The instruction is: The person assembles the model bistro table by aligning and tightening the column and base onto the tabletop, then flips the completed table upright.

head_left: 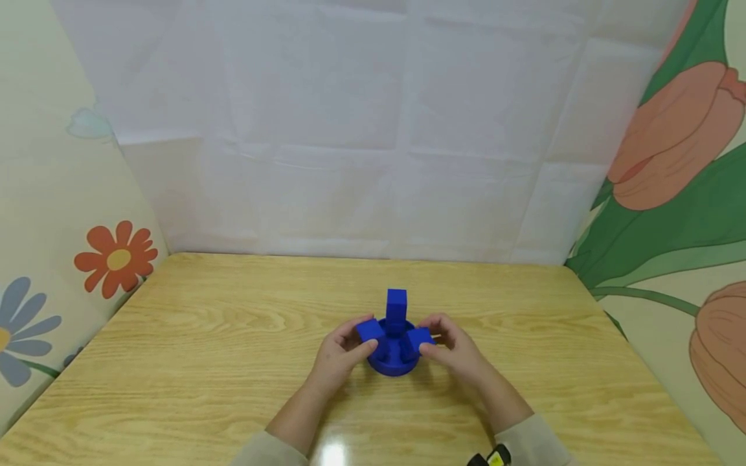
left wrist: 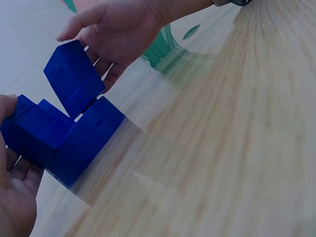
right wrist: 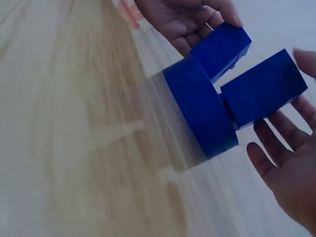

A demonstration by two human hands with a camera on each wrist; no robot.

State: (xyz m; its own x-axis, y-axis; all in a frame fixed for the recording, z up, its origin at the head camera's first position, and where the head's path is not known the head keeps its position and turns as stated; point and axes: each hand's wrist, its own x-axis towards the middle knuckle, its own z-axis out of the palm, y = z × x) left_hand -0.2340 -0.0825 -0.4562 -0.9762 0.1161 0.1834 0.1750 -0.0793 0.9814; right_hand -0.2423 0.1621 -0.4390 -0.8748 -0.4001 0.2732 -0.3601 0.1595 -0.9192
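A round blue plastic base (head_left: 393, 370) with a raised rim sits on the table, its low wall showing in the left wrist view. Three blue block-like pieces rise from it. The back block (head_left: 397, 304) stands upright, with no hand on it. My left hand (head_left: 338, 353) holds the left block (head_left: 370, 329), thumb on the near side and fingers behind. On the other side my right hand (head_left: 460, 353) holds the right block (head_left: 419, 338) between thumb and fingers. Both of these blocks lean outward over the rim. Their lower ends are partly hidden inside the base.
The wood-grain table (head_left: 233, 323) spreads around the base on all sides. A white cloth (head_left: 350, 129) hangs behind its back edge. Flower-patterned panels (head_left: 119, 259) flank the table left and right. A dark band with yellow (head_left: 495, 457) shows near the right sleeve (head_left: 533, 440).
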